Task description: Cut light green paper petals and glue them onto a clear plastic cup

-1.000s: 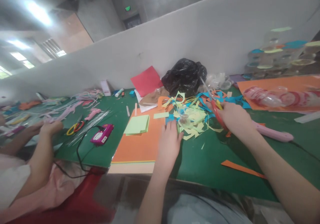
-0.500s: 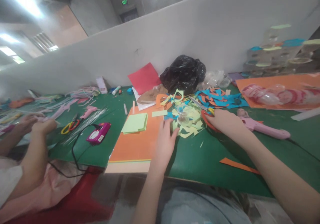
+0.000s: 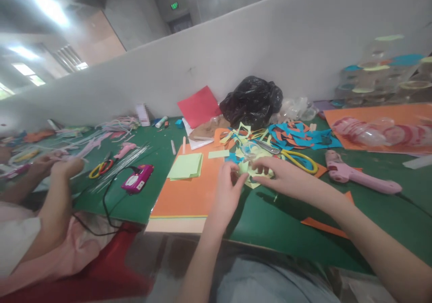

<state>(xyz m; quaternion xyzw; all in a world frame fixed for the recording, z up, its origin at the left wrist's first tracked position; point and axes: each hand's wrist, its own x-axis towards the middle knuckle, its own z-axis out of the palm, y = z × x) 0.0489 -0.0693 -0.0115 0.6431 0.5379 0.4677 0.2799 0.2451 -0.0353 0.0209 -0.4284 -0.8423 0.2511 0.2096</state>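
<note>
My left hand [image 3: 227, 195] is at the near edge of a pile of pale green paper scraps [image 3: 248, 129]. Its fingers curve and its thumb stands apart. Facing it, my right hand [image 3: 285, 172] reaches into the same scraps, fingers and thumb spread with a gap between them. Clear plastic [image 3: 250, 149] shows among the scraps just beyond my fingertips, partly hidden. I cannot make out either hand gripping anything. Behind my right hand lie scissors with yellow and orange handles [image 3: 302, 161], blades pointing left over the scraps.
Green pads [image 3: 185, 165] rest on orange sheets [image 3: 189, 197] to the left. A pink glue gun [image 3: 364, 177] lies right, blue and orange scraps [image 3: 303, 134] and a black bag [image 3: 253, 100] behind. Clear cups [image 3: 378, 75] are stacked far right. Another person's hands [image 3: 64, 165] work at left.
My right hand has let go of the scissors, which now lie on the table, and has moved left toward my left hand. My left hand's fingers have curled more over the scraps.
</note>
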